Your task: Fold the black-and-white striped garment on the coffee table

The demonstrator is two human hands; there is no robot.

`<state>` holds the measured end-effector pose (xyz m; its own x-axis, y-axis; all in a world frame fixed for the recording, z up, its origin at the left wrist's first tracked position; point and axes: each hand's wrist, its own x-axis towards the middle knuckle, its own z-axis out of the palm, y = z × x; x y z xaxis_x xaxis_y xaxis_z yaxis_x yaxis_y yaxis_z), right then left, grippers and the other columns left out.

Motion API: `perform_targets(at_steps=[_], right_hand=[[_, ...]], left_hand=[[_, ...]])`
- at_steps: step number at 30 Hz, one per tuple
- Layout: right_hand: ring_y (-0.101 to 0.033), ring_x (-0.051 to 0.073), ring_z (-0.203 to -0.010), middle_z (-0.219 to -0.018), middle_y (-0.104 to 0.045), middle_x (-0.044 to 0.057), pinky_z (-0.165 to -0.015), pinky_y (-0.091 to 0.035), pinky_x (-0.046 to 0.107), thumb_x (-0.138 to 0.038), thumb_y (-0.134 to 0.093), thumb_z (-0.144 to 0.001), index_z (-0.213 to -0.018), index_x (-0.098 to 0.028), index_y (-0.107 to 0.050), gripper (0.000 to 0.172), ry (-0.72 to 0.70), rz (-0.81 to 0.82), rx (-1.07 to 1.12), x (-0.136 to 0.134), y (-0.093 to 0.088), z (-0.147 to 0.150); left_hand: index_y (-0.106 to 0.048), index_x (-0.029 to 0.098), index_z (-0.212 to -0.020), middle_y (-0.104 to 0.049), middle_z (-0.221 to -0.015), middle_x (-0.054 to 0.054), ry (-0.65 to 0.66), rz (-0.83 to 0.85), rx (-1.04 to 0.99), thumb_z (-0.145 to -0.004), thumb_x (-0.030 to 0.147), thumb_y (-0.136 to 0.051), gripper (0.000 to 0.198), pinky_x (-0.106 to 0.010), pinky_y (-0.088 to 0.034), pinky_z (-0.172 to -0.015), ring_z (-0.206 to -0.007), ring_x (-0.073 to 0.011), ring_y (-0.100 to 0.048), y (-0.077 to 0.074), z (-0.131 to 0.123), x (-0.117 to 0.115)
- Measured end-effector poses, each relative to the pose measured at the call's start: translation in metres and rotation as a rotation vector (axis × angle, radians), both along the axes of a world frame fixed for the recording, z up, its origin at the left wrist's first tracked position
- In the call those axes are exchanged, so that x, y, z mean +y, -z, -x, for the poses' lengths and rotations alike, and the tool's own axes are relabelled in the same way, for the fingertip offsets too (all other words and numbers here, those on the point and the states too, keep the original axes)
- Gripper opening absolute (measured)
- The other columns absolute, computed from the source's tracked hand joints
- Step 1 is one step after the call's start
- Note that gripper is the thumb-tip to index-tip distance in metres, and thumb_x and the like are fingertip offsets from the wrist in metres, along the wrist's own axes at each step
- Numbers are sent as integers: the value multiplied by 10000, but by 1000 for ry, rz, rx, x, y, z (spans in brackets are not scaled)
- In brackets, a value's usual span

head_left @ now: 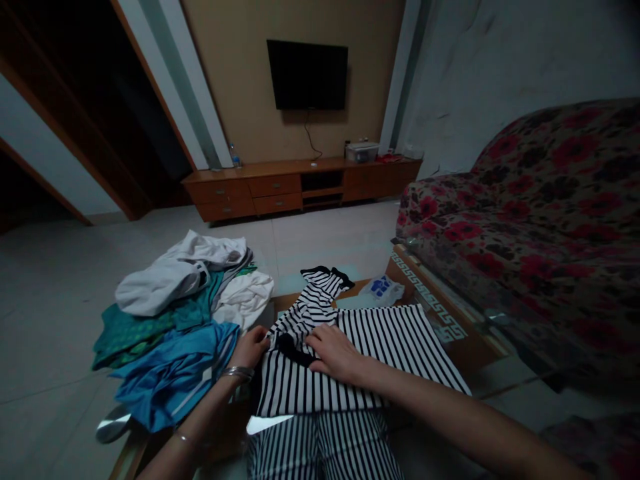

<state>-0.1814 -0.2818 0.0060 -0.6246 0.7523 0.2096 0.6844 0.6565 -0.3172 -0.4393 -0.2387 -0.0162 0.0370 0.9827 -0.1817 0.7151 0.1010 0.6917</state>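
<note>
A black-and-white striped shirt (395, 340) lies spread on a glass-topped table, its body stretching to the right. One sleeve with black trim (317, 293) points away from me. Between my hands is the black neckline (295, 351). At the shirt's left edge, my left hand (251, 347) has its fingers closed on the striped cloth; the fingertips are partly hidden. My right hand (336, 353) rests on the shirt just right of the neckline, thumb and fingers apart, pressing on the fabric.
Left of the shirt is a heap of clothes: white garments (165, 287), a green garment (135, 333) and a blue garment (175, 363). A plastic bag (383, 290) sits beyond the shirt. A floral sofa (525, 207) stands right; a wooden TV cabinet (275, 190) is at the far wall.
</note>
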Motion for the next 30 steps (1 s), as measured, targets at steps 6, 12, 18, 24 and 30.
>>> perform_targets(at_steps=[6,12,18,24,30], right_hand=[[-573,146,-751,-804,-661,20,-682,-404,234,-185,-551,-788,-828,-182,-677,132,-15,308,-19,50,-15,-4],[-618,193,-833,-930,-685,123,-700,-405,253,-160,-468,-843,-928,-113,-695,247,574,289,-65,154,-71,-50],[-548,225,-1081,-1134,-628,152,-880,-387,297,-237,-377,-919,-1104,-159,-645,335,599,82,-85,153,-61,-34],[-492,217,-1120,-1193,-586,103,-928,-370,299,-233,-526,-859,-1194,-210,-607,345,162,-46,-258,147,-43,6],[-516,257,-1060,-1051,-652,141,-890,-360,344,-167,-469,-862,-960,-168,-718,268,72,-67,-525,168,-38,24]], left_hand=[[-527,194,-761,-616,-748,3,-56,-40,-67,-734,232,-502,53,-254,-425,-705,-744,-166,-579,18,9,-21],[-548,179,-1074,-581,-683,13,-113,-38,-60,-737,178,-489,342,-250,-417,-650,-675,-165,-564,16,12,-32],[-623,178,-991,-667,-962,-66,-74,-69,-109,-856,365,-396,324,-277,-430,-825,-925,-201,-603,-3,8,-39],[-627,181,-998,-595,-995,-89,-59,-43,183,-858,520,-387,438,-297,-417,-788,-927,-219,-575,-13,-15,-33],[-608,185,-954,-560,-1007,-75,-66,6,328,-828,339,-469,243,-258,-386,-724,-926,-187,-565,-16,-27,-33]])
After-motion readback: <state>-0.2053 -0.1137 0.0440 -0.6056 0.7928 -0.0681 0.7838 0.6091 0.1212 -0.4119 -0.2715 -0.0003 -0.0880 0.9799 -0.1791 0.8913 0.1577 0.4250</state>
